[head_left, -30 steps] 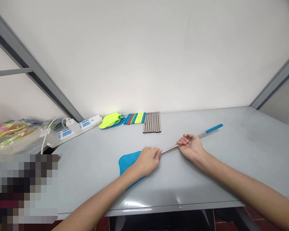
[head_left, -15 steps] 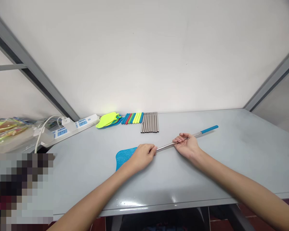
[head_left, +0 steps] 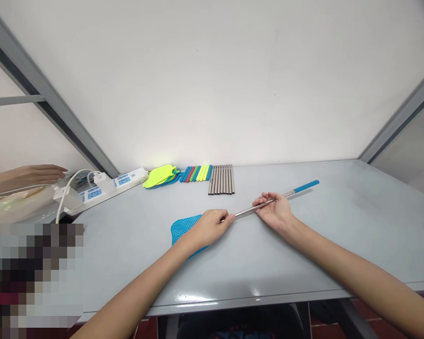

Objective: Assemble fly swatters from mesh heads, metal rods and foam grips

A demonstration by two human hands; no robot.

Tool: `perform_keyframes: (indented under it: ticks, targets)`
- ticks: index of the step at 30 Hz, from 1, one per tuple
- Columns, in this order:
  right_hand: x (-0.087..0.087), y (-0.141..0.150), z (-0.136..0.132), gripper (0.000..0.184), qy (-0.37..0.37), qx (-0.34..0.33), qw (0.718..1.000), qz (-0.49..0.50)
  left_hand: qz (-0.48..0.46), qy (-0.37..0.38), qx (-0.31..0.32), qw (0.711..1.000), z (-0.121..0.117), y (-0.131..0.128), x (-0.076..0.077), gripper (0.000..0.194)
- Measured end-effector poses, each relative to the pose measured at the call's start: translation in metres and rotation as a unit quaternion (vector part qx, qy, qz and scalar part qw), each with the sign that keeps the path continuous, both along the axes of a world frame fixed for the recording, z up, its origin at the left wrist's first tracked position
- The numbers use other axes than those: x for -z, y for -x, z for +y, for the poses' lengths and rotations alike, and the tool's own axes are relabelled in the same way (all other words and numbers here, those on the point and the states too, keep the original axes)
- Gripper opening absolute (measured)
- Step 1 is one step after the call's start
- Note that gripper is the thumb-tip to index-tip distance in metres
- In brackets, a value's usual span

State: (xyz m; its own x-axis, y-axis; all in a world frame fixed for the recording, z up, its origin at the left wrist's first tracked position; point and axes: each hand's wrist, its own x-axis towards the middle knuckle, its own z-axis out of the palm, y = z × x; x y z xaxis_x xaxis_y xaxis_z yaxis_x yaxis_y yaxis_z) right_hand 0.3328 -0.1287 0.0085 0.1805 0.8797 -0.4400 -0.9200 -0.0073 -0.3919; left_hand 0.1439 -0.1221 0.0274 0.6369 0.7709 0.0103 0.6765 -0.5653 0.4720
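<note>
Below frame centre, the left hand [head_left: 214, 225] grips a metal rod [head_left: 245, 211]. Right of centre, the right hand [head_left: 273, 211] loosely holds it.

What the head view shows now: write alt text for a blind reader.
A person's left grip is closed around a metal rod tipped with a blue handle, right grip palm up along it; the left grip partly hides a blue mesh paddle. Behind, on a gray table, lie stacked paddles, colored handles and metal tubes.
</note>
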Motion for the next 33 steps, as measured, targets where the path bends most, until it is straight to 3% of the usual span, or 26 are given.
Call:
perform_keyframes:
  ticks: [7,12,20,27,33]
  targets:
    - [0.002,0.001,0.002,0.01,-0.034,-0.027,0.998,-0.052,0.023,-0.03,0.049,0.998,0.001,0.002,0.0,0.033]
    - [0.003,0.006,0.003,0.012,-0.051,-0.065,0.994,-0.077,0.011,-0.071,0.05,0.996,0.007,0.008,0.001,0.032]
    - [-0.001,0.01,-0.007,0.02,-0.143,-0.202,0.937,-0.246,0.011,-0.112,0.038,0.993,0.015,0.015,0.001,0.023]
    - [0.0,0.006,-0.006,0.028,-0.161,-0.251,0.91,-0.288,0.001,-0.13,0.018,0.991,0.013,0.012,-0.003,0.031]
    - [-0.004,0.008,-0.007,0.027,-0.162,-0.261,0.905,-0.296,-0.002,-0.124,0.004,0.992,0.011,0.011,-0.004,0.035]
